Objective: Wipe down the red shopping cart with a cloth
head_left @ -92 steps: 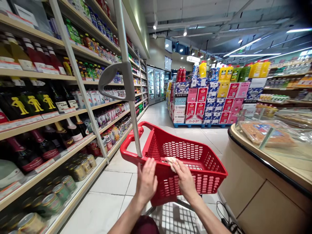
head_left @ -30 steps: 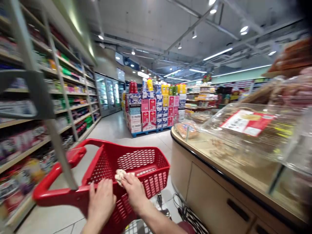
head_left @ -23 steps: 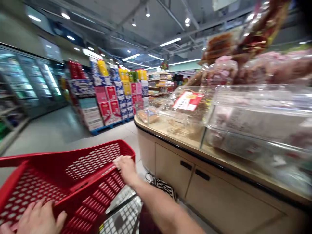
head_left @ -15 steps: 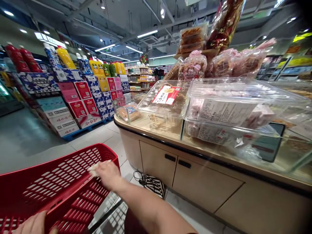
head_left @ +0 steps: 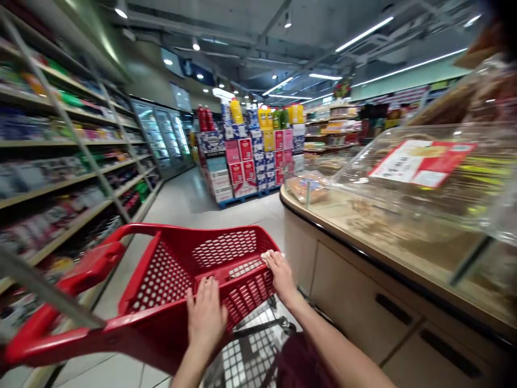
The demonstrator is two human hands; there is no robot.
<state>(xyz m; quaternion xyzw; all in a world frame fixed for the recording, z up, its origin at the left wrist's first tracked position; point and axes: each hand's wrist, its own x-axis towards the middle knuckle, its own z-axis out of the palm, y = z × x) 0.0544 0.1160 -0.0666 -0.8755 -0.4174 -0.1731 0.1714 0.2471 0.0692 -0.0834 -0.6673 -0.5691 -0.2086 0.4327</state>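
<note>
A red plastic shopping cart [head_left: 173, 310] stands sideways in front of me, its handle to the left. My left hand [head_left: 208, 310] is hooked over its near rim, fingers on the inner side and thumb outside. At the basket's right end, my right hand [head_left: 278, 269] presses a small white wipe [head_left: 266, 257] against the top rim. Only the wipe's edge shows past the fingers, so whether it is cloth or paper I cannot tell.
A wooden display counter [head_left: 351, 280] with clear plastic food boxes [head_left: 428, 167] rises close on my right. Stocked shelves [head_left: 68, 140] line the left side. Ahead stand stacked drink cartons [head_left: 242, 161] topped with bottles, and glass-door fridges [head_left: 161, 134] behind.
My view has swung left, bringing the whole cart and the left shelves into sight. The left hand now shows fully on the near rim. My right hand still holds the wipe at the cart's rim.
</note>
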